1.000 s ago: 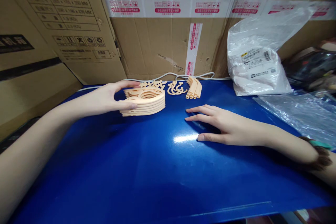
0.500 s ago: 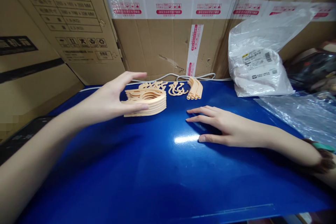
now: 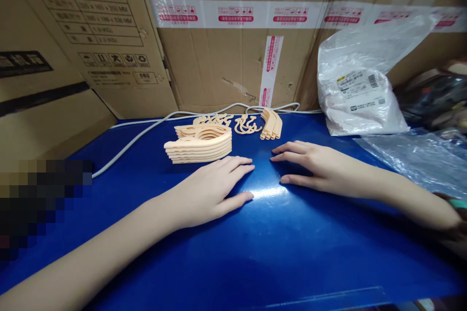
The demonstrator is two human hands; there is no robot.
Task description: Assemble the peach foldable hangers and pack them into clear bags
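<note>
My left hand (image 3: 215,187) is low over the blue table, fingers apart and holding nothing. Just behind it is a stack of beige plastic hanger parts (image 3: 199,148), curved and piled several high. My right hand (image 3: 308,165) hovers or rests on the right, its fingers spread with nothing in them; contact with the table is hard to tell. Beyond the hands lie small beige hooks (image 3: 246,125) and a bunch of curved beige tubes (image 3: 271,125). More thin beige pieces (image 3: 213,119) sit behind the stack.
Cardboard boxes (image 3: 226,68) wall off the back and left of the blue table (image 3: 233,262). A white cable (image 3: 134,138) runs along the rear and down the left. At the right stand a white plastic bag (image 3: 359,97) and a clear plastic sheet (image 3: 426,160).
My left hand has come away from the hanger-part stack, moving right and toward me. My right hand has shifted slightly right. The stack stays in place.
</note>
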